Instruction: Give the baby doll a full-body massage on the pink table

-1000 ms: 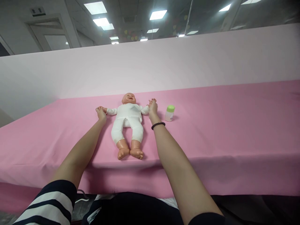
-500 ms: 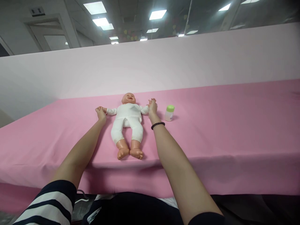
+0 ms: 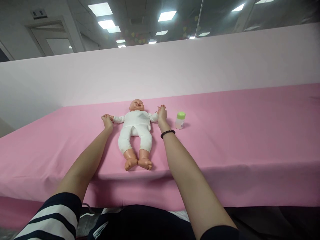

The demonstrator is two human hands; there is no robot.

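Observation:
A baby doll (image 3: 136, 123) in a white cloth body lies on its back, arms spread sideways and bare plastic feet towards me. At the left, my left hand (image 3: 107, 122) is closed on one of the doll's hands. My right hand (image 3: 162, 116), below which a black beaded bracelet (image 3: 168, 133) circles the wrist, is closed around the doll's other hand; small plastic fingers show above it. Just right of that hand stands a small translucent bottle (image 3: 180, 120) with a green cap, upright and untouched.
Pink cloth (image 3: 237, 133) covers the table, hanging over its front edge close to my body. Behind it rises a low white wall (image 3: 160, 73), with a glass pane (image 3: 175, 23) reflecting ceiling lights above.
The view has shifted very slightly. Both hands keep their hold on the doll's hands, and neither the doll nor the bottle has visibly moved on the cloth.

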